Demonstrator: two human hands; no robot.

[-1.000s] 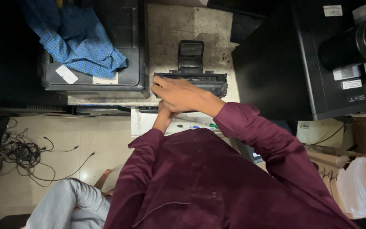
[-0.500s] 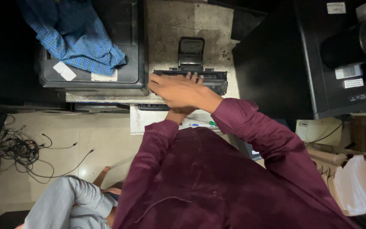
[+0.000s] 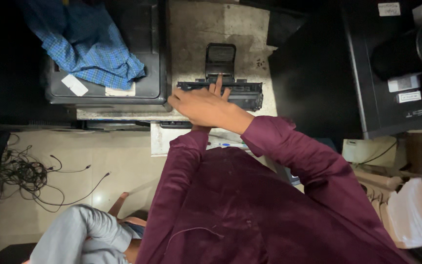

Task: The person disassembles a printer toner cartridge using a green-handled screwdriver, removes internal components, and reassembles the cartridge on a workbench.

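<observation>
A long black toner cartridge (image 3: 230, 93) lies crosswise on the worn grey counter (image 3: 196, 29), close to its near edge. The right hand (image 3: 203, 105) rests flat on top of it, palm down, fingers spread and stretched out rather than curled around anything; one fingertip reaches over the cartridge's far edge. The hand covers the cartridge's left half, while the right end sticks out bare past the knuckles. The left hand is mostly hidden beneath the right wrist and the maroon sleeve (image 3: 289, 151), so whether it grips anything cannot be told.

Just beyond the cartridge, touching or nearly touching its far side, stands a small black ribbed part (image 3: 221, 58), upright in the view. To the left, on the same counter, sits a dark printer (image 3: 142, 63) with a crumpled blue checked cloth (image 3: 89, 54) draped over its top and white labels near its front edge. Below the counter's edge, white paper sheets (image 3: 164, 139) lie partly under the forearm.

To the right is a large black machine (image 3: 382, 88) with white stickers on it, and a black cylindrical piece (image 3: 416, 49) above. On the pale floor at the left lies a tangle of black cables (image 3: 30, 171). At the lower right, a white plastic bag (image 3: 416, 215) sits beside a beige device (image 3: 367, 149).
</observation>
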